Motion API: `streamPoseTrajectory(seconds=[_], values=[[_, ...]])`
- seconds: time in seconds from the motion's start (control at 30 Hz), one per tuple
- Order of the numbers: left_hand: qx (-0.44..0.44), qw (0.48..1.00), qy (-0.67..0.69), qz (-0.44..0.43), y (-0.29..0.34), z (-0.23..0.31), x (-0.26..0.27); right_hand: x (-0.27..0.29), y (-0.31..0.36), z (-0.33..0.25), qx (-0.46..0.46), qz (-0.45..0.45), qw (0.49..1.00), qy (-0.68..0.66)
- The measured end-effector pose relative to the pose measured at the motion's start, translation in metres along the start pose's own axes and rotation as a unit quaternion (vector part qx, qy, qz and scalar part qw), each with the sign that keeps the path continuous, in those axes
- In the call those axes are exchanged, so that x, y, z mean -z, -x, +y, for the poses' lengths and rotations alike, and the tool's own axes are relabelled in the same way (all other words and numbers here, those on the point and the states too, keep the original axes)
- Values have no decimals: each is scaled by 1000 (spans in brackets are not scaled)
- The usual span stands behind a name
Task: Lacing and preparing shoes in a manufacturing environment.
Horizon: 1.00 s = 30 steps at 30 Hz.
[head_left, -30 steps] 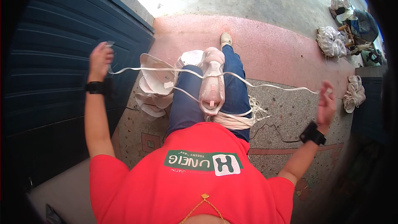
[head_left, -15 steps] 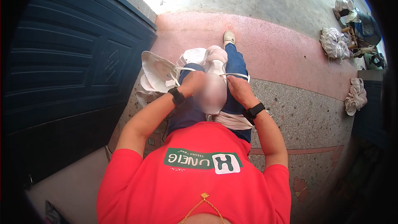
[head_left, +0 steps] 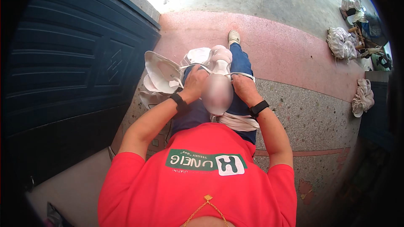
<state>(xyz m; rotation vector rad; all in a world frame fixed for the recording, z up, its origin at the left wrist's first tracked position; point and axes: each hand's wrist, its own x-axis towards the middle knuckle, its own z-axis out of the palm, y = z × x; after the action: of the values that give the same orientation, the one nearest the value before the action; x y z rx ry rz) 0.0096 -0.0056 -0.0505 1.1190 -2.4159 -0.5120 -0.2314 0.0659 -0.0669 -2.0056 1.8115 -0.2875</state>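
Observation:
Between my thighs stands a pale pink and white shoe-shaped piece (head_left: 220,66), its near end smeared by a blurred patch. A thin white cord (head_left: 203,67) runs across it from side to side. My left hand (head_left: 196,83) is at its left side with bent fingers by the cord, closed; fingertips are partly hidden. On the right, my right hand (head_left: 245,88) is closed, pinching at the cord by the piece's edge. White curved shoe-upper-like pieces (head_left: 162,71) lie against my left leg. A bundle of pale strips (head_left: 239,122) lies across my right thigh.
A dark blue panelled door (head_left: 80,59) stands close on the left. White bundles (head_left: 341,44) and a smaller bundle (head_left: 362,97) lie at the right, near a cluttered wooden stand (head_left: 357,38). The floor is pink (head_left: 286,46) and speckled stone (head_left: 303,113).
My left hand has shifted slightly up and its fingers have lifted toward the cord, which now slants up at the left. My right hand stays nearly in place.

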Motion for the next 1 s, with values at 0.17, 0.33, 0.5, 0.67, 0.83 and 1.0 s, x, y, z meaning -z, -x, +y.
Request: streamPoseTrajectory(seconds=[0.17,0.33,0.5,0.67,0.83,1.0], values=[[32,999,-40,-16,-10,8,-2,3,3,0,14,28,999,15],[13,987,-123,-102,-20,11,4,4,1,-3,1,86,996,-23],[-49,979,-158,-115,-30,14,5,-3,-9,-8,3,95,995,26],[24,990,-109,-84,-31,16,-1,-1,-13,-11,45,113,990,69],[73,991,-86,-73,-17,19,-1,4,-15,-12,66,105,989,81],[74,991,-83,-80,-9,31,9,10,-20,-16,130,83,980,125]])
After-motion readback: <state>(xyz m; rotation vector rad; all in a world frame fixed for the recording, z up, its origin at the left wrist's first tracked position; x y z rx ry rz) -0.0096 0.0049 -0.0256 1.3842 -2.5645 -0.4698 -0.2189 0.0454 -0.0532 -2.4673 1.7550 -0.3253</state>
